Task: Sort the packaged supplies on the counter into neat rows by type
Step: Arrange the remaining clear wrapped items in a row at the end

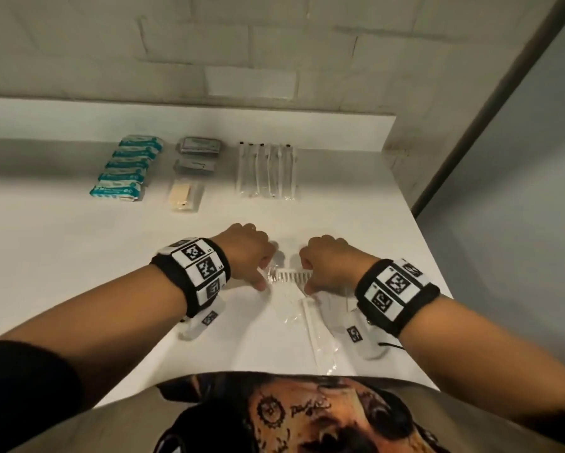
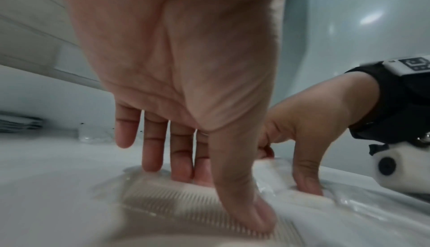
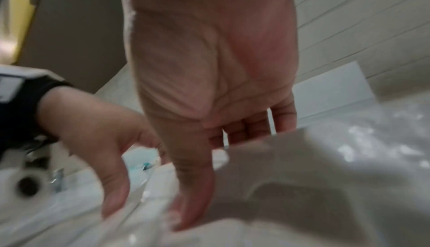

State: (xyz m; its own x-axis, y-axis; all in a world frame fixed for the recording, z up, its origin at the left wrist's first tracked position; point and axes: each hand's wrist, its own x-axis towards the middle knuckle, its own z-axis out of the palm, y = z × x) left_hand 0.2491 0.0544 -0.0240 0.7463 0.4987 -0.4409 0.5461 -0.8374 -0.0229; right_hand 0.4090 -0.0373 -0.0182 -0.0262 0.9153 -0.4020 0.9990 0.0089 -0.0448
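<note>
printed shirt [image 1: 307, 416] fills the bottom of the head view, and past it both forearms reach over the white table [image 1: 62, 256]. left hand [image 1: 246, 253] and right hand [image 1: 326, 264] flank a wrapped white comb [image 1: 294, 276], thumbs down at its two ends, fingers on its far side. another long wrapped piece [image 1: 310, 325] lies between the wrists, running toward the body. at the back, well apart from the hands, stand a column of teal packets [image 1: 127, 168], a column of grey packets [image 1: 197, 155] with a tan packet [image 1: 184, 196] at its near end, and a row of wrapped toothbrushes [image 1: 266, 170].

left wrist view: the left hand [image 2: 177, 67] is spread, thumb pressed on the comb [image 2: 167, 197] teeth, straight fingers touching the clear wrapper behind it; the right hand [image 2: 309, 128] has its thumb on the wrapper just beside.

right wrist view, blurred: the right hand [image 3: 214, 78] has straight fingers, thumb pressing the wrapper; the left hand [image 3: 97, 133] sits close by.
</note>
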